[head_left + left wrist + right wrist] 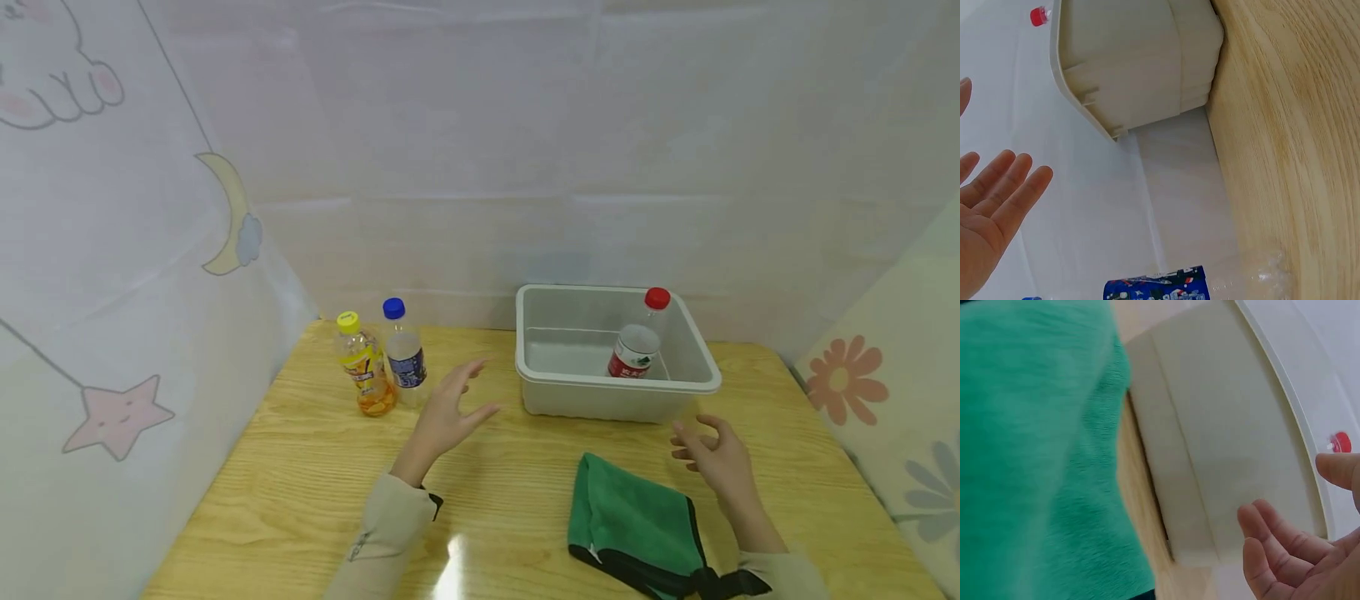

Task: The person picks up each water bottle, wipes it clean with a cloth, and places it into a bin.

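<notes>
Green cloth [637, 521] lies between the hands [446, 417] [723, 462] (nearer the right)

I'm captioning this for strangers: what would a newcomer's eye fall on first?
Most likely the folded green cloth with black edging, lying on the light wooden table in front of the pale rectangular plastic bin. Next, probably the red-capped clear plastic bottle inside that bin, towards its right end. Then perhaps the yellow-capped clear plastic bottle and the blue-capped clear plastic bottle beside it, left of the bin.
</notes>
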Motion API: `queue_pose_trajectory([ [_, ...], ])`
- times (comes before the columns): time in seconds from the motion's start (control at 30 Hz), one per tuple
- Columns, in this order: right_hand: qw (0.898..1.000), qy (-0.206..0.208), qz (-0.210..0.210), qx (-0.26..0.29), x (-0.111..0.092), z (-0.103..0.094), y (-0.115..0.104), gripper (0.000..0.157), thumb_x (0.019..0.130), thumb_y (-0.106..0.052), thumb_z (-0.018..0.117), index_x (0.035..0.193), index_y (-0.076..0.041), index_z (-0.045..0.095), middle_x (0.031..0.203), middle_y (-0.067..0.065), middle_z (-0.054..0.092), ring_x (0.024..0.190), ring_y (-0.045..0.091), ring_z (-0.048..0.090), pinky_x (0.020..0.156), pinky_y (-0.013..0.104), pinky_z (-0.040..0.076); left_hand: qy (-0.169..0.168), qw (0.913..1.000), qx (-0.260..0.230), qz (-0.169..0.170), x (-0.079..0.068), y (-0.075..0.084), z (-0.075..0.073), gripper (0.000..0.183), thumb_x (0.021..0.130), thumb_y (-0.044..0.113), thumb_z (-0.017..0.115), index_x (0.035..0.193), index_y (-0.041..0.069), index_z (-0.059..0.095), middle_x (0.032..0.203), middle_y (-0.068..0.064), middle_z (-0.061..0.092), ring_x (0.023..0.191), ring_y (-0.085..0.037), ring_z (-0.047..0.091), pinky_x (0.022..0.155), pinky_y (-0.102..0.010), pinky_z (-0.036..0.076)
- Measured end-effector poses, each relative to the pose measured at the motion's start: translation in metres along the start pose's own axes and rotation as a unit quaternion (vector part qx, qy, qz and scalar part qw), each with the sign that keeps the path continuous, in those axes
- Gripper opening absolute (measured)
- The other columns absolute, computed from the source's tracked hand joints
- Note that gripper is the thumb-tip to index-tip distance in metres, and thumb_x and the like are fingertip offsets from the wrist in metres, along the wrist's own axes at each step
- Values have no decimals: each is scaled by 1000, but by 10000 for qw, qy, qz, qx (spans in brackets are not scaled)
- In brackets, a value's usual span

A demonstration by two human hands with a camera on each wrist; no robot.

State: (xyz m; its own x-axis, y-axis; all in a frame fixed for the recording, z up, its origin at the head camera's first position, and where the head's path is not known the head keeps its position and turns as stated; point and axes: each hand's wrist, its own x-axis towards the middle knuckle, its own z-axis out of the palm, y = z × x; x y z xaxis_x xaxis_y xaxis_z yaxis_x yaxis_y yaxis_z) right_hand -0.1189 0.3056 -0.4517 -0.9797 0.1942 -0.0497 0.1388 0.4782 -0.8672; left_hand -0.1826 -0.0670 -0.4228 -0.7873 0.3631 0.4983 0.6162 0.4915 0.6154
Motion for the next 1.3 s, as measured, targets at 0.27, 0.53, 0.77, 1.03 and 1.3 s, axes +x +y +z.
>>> queue_pose_trajectory([
  [0.27,9918,-604,-505,-1005,-26,17,5,57,91,-32,55,131,5,37,108,25,59,86,29,63,64,32,53,328,9995,-46,-17,-14,-8,-13,62,78,17,73,131,3,43,125,-15,52,111,-27,51,86,-39,48],
  [0.53,9725,-556,-1642,-1558,-44,28,6,51,80,-23,70,120,3,52,104,18,61,81,25,62,59,28,51,646,9978,6,112,-23,-17,-26,60,76,13,74,128,0,46,119,-16,55,106,-29,54,81,-41,50],
  [0.77,9407,-1028,-2209,-2361,-50,37,11,63,74,-42,72,119,-2,55,115,14,58,102,34,55,82,50,46,768,9959,430,208,-35,-24,-40,61,74,12,76,127,1,47,118,-15,56,103,-29,55,79,-39,51],
  [1.03,9092,-1474,-2824,-2681,-52,46,15,83,68,-55,70,124,3,51,121,20,52,110,41,47,84,56,43,858,9898,1116,207,-45,-28,-60,63,70,11,78,124,-2,48,119,-20,55,101,-35,56,80,-47,49],
  [1.3,8947,-2163,-2592,-2924,-51,53,20,95,66,-63,66,128,6,46,127,26,45,112,48,42,83,62,39,962,9857,1370,211,-49,-33,-74,62,70,9,79,123,-5,49,119,-22,55,104,-38,55,83,-48,48],
])
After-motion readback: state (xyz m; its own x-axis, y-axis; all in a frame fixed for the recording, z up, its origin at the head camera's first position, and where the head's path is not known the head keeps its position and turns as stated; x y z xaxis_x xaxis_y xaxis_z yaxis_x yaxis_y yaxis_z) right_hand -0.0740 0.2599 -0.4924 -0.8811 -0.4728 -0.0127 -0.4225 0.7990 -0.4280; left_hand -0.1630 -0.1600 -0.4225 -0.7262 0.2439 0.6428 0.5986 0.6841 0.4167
